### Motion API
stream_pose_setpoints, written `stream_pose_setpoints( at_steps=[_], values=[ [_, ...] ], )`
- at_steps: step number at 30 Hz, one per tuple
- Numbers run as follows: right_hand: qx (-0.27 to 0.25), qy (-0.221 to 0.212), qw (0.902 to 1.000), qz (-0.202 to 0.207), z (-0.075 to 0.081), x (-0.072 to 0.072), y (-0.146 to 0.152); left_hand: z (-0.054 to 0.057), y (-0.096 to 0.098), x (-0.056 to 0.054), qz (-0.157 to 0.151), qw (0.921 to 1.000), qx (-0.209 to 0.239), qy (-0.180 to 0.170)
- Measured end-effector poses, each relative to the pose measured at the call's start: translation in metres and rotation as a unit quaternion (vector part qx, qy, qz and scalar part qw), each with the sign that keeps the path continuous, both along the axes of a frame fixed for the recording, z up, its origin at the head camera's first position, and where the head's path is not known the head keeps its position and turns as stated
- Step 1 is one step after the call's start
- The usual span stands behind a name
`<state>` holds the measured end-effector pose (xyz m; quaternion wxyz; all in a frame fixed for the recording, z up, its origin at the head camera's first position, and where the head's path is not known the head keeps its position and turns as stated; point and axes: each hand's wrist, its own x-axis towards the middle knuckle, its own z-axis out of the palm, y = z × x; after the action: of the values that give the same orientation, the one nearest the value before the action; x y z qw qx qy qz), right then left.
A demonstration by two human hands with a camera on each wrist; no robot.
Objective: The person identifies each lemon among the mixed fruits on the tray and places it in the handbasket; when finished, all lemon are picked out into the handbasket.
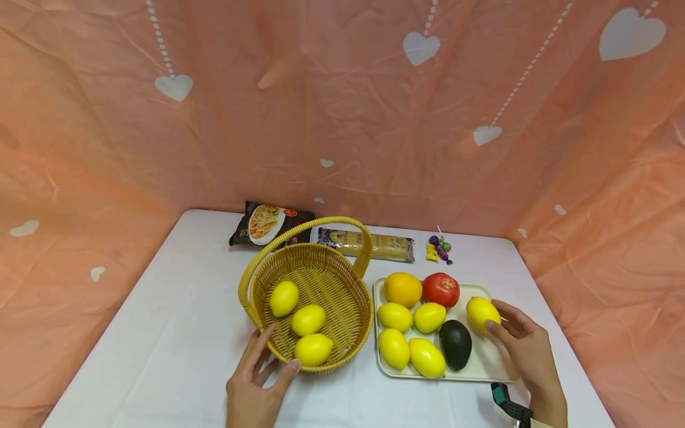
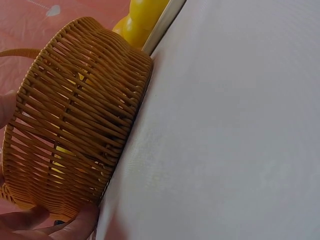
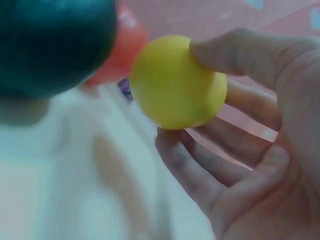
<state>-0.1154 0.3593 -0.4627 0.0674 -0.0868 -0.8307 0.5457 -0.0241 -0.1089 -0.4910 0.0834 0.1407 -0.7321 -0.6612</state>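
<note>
My right hand (image 1: 527,348) pinches a yellow lemon (image 1: 483,312) between thumb and fingers, over the right part of the cream tray (image 1: 489,362). The right wrist view shows the thumb on one side of this lemon (image 3: 177,82) and fingertips beneath. My left hand (image 1: 257,377) touches the near left side of a woven basket (image 1: 348,297), its fingers and thumb spread along the rim and wall. Inside the basket lie three lemons (image 1: 309,320). On the tray are several more lemons (image 1: 395,317), an orange (image 1: 403,289), a red tomato-like fruit (image 1: 441,289) and a dark avocado (image 1: 455,345).
Behind the basket lie a black food packet (image 1: 267,224) and a long pasta packet (image 1: 374,245). A few wrapped candies (image 1: 439,248) sit at the back right. The basket's tall handle (image 1: 321,221) arches over it. Pink curtains (image 1: 342,119) enclose the white table (image 1: 160,333).
</note>
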Motion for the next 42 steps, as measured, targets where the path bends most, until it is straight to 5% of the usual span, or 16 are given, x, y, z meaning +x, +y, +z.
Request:
stream_pose_setpoints(
  at_steps=[6, 10, 22, 30, 37, 42],
  values=[
    [-0.068, 0.064, 0.9925, 0.079, 0.023, 0.009, -0.006, 0.000, 0.000, -0.001, 0.001, 1.0000, 0.000, -0.004],
    [-0.038, 0.074, 0.9851, 0.150, 0.037, 0.010, -0.024, 0.000, -0.001, -0.001, -0.001, 0.9999, 0.001, -0.011],
    [-0.034, 0.050, 0.9294, 0.364, 0.050, -0.008, -0.102, 0.001, 0.001, 0.000, 0.001, 0.9998, 0.015, -0.014],
    [0.005, 0.010, 0.9028, 0.430, 0.045, -0.020, -0.155, 0.000, 0.000, -0.001, 0.002, 0.9999, 0.011, 0.000],
    [0.099, 0.021, 0.8735, 0.476, 0.047, -0.022, -0.203, -0.001, -0.002, -0.001, -0.005, 0.9999, 0.007, 0.006],
    [0.115, 0.020, 0.8533, 0.508, 0.041, -0.020, -0.231, -0.001, -0.001, -0.001, -0.002, 0.9999, 0.004, 0.011]
  ],
)
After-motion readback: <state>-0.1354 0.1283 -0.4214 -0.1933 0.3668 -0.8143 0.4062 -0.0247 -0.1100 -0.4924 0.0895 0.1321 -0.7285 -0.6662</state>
